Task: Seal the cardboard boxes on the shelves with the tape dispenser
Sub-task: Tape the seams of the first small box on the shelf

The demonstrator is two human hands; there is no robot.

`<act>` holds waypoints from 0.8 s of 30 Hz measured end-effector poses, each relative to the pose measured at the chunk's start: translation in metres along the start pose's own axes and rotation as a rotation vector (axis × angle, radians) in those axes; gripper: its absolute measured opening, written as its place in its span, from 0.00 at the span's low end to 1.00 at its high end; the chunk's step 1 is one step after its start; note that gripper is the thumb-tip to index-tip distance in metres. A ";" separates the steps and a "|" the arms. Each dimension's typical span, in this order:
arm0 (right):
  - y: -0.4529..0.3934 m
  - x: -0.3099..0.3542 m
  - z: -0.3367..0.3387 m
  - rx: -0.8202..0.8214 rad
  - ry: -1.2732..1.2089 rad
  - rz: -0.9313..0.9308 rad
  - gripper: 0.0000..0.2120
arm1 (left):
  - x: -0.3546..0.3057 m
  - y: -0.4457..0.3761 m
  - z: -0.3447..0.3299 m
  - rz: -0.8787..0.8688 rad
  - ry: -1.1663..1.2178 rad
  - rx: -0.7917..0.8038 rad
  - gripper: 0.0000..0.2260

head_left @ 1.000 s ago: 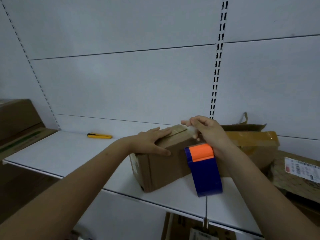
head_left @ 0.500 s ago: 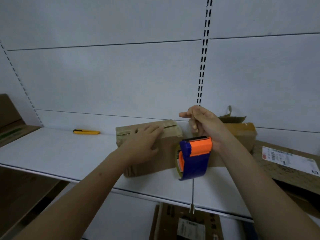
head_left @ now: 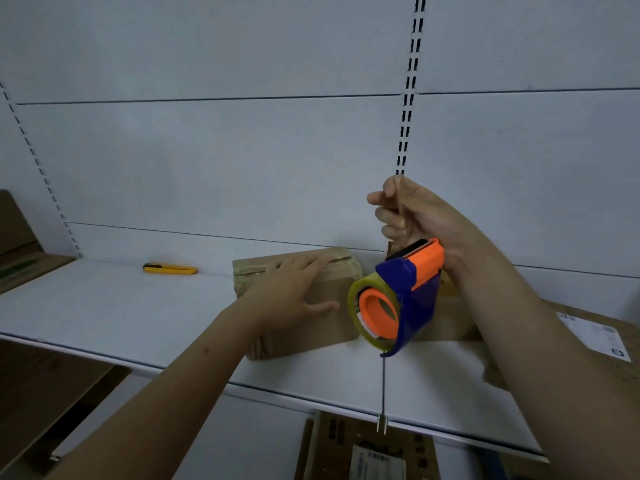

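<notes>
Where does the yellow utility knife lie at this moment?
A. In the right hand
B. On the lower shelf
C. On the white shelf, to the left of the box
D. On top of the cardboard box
C: the yellow utility knife lies on the white shelf, left of the cardboard box, apart from it.

box (head_left: 313,306) on shelf (head_left: 104,306), knife (head_left: 169,269) left, dispenser (head_left: 398,299) right, perhaps another box (head_left: 446,317) behind
</notes>
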State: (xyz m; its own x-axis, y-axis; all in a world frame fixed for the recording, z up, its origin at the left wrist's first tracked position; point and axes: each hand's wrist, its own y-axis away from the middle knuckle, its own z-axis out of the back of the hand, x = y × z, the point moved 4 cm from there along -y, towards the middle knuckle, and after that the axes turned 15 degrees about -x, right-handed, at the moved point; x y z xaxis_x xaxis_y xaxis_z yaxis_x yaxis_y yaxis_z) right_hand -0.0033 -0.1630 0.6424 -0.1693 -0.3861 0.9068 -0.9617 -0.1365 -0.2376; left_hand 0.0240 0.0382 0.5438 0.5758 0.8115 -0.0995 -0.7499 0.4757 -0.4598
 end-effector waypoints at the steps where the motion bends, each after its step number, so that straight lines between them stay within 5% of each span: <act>1: -0.003 0.007 -0.003 0.006 0.008 0.013 0.18 | 0.002 0.000 -0.001 0.006 -0.015 -0.004 0.36; 7: -0.037 0.040 -0.029 0.087 0.110 0.049 0.13 | 0.003 0.001 0.001 -0.006 -0.003 0.071 0.32; 14: -0.082 0.023 -0.055 0.141 0.314 0.040 0.13 | -0.002 -0.014 0.031 0.314 0.719 0.071 0.33; 20: -0.103 0.014 -0.070 0.107 0.498 0.125 0.13 | 0.004 -0.024 0.044 0.445 1.071 -0.067 0.14; 24: -0.109 0.011 -0.072 0.102 0.563 0.180 0.13 | 0.010 -0.034 0.059 0.548 1.305 -0.345 0.20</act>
State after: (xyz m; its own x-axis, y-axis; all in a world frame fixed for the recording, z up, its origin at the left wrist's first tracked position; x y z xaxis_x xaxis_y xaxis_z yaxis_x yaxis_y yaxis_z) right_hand 0.0844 -0.0867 0.7035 -0.4424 0.1276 0.8877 -0.8866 -0.2110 -0.4116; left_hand 0.0360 0.0506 0.6103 0.2702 -0.1082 -0.9567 -0.9627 -0.0419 -0.2672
